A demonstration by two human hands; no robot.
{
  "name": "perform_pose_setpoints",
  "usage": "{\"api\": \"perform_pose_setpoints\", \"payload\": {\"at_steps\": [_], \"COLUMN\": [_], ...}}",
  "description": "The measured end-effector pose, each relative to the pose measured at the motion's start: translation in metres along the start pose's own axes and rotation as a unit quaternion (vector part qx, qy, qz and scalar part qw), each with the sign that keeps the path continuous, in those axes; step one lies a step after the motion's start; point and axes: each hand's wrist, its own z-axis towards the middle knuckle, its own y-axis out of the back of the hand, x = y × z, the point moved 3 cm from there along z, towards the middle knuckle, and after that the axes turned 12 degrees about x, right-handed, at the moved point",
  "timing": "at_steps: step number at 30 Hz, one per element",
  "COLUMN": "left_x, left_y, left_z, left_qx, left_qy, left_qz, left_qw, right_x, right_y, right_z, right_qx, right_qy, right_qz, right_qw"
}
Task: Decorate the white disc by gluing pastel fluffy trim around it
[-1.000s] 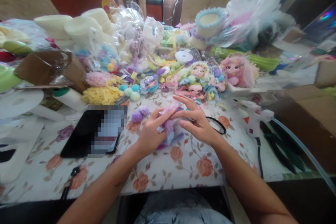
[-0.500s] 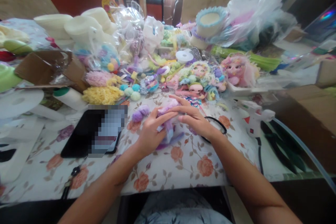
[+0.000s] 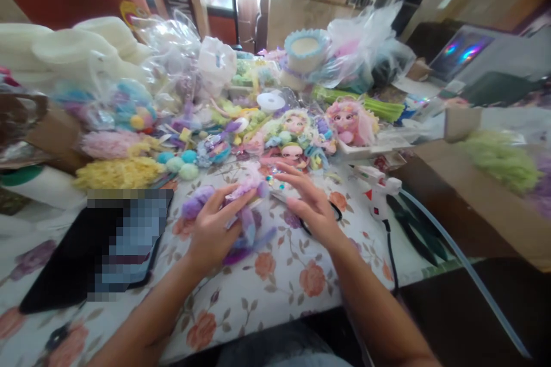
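Observation:
My left hand (image 3: pixel 213 232) is closed around a fluffy lilac piece (image 3: pixel 248 182), with pale ribbon-like strips hanging below its fingers. Beside it on the left lies a purple fluffy bundle (image 3: pixel 196 202). More purple and bluish strands (image 3: pixel 252 246) rest on the cloth under that hand. My right hand (image 3: pixel 312 206) has its fingers spread and holds nothing visible. It hovers over what look like black-handled scissors (image 3: pixel 338 212), partly hidden beneath it; whether it touches them I cannot tell. Small shiny pieces (image 3: pixel 275 179) lie just beyond its fingertips.
A white glue gun (image 3: pixel 379 186) with a cable stands at the right, near dark green-handled pliers (image 3: pixel 413 229) and a cardboard box (image 3: pixel 477 200). On the left lies a black tablet or phone (image 3: pixel 64 258). Dolls (image 3: pixel 295 126), pompoms (image 3: pixel 176 163) and yarn (image 3: pixel 118 172) crowd the back.
My right hand has parted from the lilac piece and moved right, fingers spreading. The left hand keeps hold of the piece. The camera view has turned to the right.

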Motion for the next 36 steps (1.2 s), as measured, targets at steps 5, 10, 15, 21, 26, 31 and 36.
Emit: {"api": "perform_pose_setpoints", "payload": {"at_steps": [5, 10, 15, 21, 26, 31, 36], "left_x": [0.002, 0.002, 0.004, 0.008, 0.009, 0.007, 0.008], "left_y": [0.008, 0.014, 0.015, 0.018, 0.018, 0.016, 0.019], "left_z": [0.002, 0.002, 0.002, 0.002, 0.000, 0.001, 0.004], "left_qx": [-0.069, -0.107, -0.114, -0.127, -0.108, -0.103, -0.114], "left_qy": [0.026, 0.027, 0.034, 0.042, 0.042, 0.054, 0.076], "left_qz": [0.010, 0.059, 0.093, 0.076, 0.054, 0.057, 0.026], "left_qw": [0.997, 0.992, 0.989, 0.988, 0.992, 0.992, 0.990], "right_x": [-0.021, -0.021, -0.001, 0.009, 0.028, 0.038, 0.039], "right_y": [0.028, -0.003, -0.056, -0.088, -0.099, -0.115, -0.117], "right_z": [-0.068, -0.058, 0.001, 0.022, 0.012, 0.008, -0.004], "right_qx": [-0.226, -0.144, -0.002, -0.008, 0.027, 0.104, 0.153], "right_qy": [-0.137, -0.165, -0.103, -0.052, 0.012, 0.172, 0.322], "right_qz": [-0.105, -0.119, -0.076, -0.045, -0.062, -0.239, -0.384], "right_qw": [0.959, 0.968, 0.992, 0.998, 0.998, 0.950, 0.852]}}
